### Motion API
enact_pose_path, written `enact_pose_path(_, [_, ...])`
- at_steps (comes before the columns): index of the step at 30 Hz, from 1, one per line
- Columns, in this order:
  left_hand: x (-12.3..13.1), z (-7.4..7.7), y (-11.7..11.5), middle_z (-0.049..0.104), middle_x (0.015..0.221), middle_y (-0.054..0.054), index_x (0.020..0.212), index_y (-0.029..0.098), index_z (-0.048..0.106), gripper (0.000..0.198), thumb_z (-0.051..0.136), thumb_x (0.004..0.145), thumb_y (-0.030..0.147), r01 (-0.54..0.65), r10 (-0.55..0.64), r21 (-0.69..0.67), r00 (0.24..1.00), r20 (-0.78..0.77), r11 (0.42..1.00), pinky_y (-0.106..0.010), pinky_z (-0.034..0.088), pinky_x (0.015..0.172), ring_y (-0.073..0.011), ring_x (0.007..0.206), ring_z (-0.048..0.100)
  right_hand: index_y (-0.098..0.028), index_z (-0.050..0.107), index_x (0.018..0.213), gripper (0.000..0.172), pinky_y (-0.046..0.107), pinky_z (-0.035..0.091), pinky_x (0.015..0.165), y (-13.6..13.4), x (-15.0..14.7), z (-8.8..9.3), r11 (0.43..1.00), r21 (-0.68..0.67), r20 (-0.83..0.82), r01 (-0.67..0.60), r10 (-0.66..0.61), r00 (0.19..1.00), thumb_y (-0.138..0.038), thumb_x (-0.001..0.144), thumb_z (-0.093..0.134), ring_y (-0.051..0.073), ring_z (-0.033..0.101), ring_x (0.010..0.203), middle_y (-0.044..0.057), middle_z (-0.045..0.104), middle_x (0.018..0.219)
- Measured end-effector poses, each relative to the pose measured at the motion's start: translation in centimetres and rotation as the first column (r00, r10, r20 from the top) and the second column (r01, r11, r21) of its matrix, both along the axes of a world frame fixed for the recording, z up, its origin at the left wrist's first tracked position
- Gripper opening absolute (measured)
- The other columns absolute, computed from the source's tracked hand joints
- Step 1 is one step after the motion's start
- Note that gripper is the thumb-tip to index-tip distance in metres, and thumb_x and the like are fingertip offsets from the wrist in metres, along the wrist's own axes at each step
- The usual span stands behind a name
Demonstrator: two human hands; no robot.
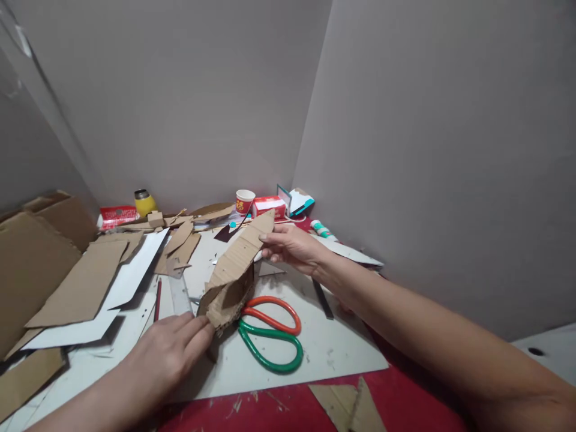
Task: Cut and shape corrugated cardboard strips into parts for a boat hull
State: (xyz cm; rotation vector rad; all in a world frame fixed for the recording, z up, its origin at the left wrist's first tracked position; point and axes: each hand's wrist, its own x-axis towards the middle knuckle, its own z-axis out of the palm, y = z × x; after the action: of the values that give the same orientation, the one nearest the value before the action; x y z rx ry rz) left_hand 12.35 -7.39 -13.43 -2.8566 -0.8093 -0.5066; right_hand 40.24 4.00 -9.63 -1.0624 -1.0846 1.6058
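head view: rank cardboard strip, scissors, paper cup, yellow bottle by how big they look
1. cardboard strip
2. scissors
3. paper cup and yellow bottle look about alike; both stand farther back, so real size is unsure

Cardboard strip (236,267), ctr of frame: brown corrugated board, matt, rough torn edge w/ fluting showing at its lower end. Scissors (263,327) just below it: handles of glossy smooth plastic, one orange, one green. White sheet (333,348) under them: matt card or paper, scuffed w/ small marks. Tabletop (405,396), bottom ctr: red, slight sheen, dotted w/ scraps. Cardboard sheets (76,282), left: matt brown, some w/ a smooth white face. Cup (245,201), top ctr: paper, printed red & white. Bottle (144,204), upper left: glossy yellow body, metal-looking cap. Walls (202,108): grey, matt, even.
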Motion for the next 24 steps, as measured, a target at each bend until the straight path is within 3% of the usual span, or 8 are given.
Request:
enact_pose_path(5, [-1.5,-0.6,-4.6,0.074,0.101,-0.014,0.113,0.011,0.062,0.034,0.036,0.091,0.007,-0.001,-0.002,0.216,1.000,0.013,0.976,-0.033,0.055,0.071,-0.0225,0.084,0.068,-0.012,0.064,0.078,0.006,0.013,0.042,0.032,-3.3,-2.5,-1.0,0.986,-0.051,0.006,-0.159,0.160,0.987,-0.014,0.073,0.068,0.009,0.060,0.046,0.003,0.067,0.065])
enact_pose_path(11, [-1.4,1.0,-6.8,0.076,0.080,-0.004,0.100,0.012,0.065,0.044,0.021,0.098,0.005,0.029,-0.023,0.321,1.000,-0.022,0.946,-0.028,0.052,0.063,-0.0158,0.066,0.067,-0.013,0.062,0.086,0.025,0.012,0.036,0.029,-6.0,-4.6,-2.2,0.958,0.015,0.085,-0.286,0.284,0.955,-0.027,0.068,0.074,0.005,0.053,0.038,0.000,0.066,0.063])
enact_pose_path(15, [-2.2,1.1,-7.8,0.076,0.087,-0.003,0.104,0.015,0.067,0.048,0.022,0.095,0.001,0.043,-0.023,0.304,0.997,-0.068,0.952,-0.025,0.052,0.066,-0.0154,0.071,0.067,-0.015,0.060,0.079,0.028,0.013,0.032,0.028,-6.6,-5.0,-2.6,0.960,0.021,0.144,-0.280,0.274,0.951,-0.029,0.064,0.079,0.004,0.046,0.034,-0.004,0.061,0.054])
enact_pose_path(20, [-3.7,-0.6,-8.5,0.075,0.095,-0.005,0.109,0.015,0.067,0.042,0.031,0.092,0.002,0.037,-0.042,0.202,0.999,0.017,0.979,-0.022,0.053,0.073,-0.0156,0.080,0.066,-0.015,0.060,0.077,0.029,0.012,0.027,0.027,-7.0,-5.5,-3.0,0.947,-0.027,0.163,-0.319,0.319,0.934,-0.033,0.064,0.079,0.003,0.040,0.032,-0.007,0.056,0.047])
enact_pose_path(24, [-5.2,-2.0,-9.1,0.072,0.096,-0.010,0.110,0.014,0.066,0.039,0.031,0.093,0.008,0.049,-0.061,0.135,0.994,0.086,0.990,-0.027,0.053,0.083,-0.0182,0.086,0.064,-0.015,0.060,0.078,0.027,0.011,0.025,0.028,-7.4,-5.6,-3.2,0.946,-0.046,0.185,-0.321,0.324,0.928,-0.032,0.067,0.077,0.002,0.037,0.031,-0.009,0.053,0.042])
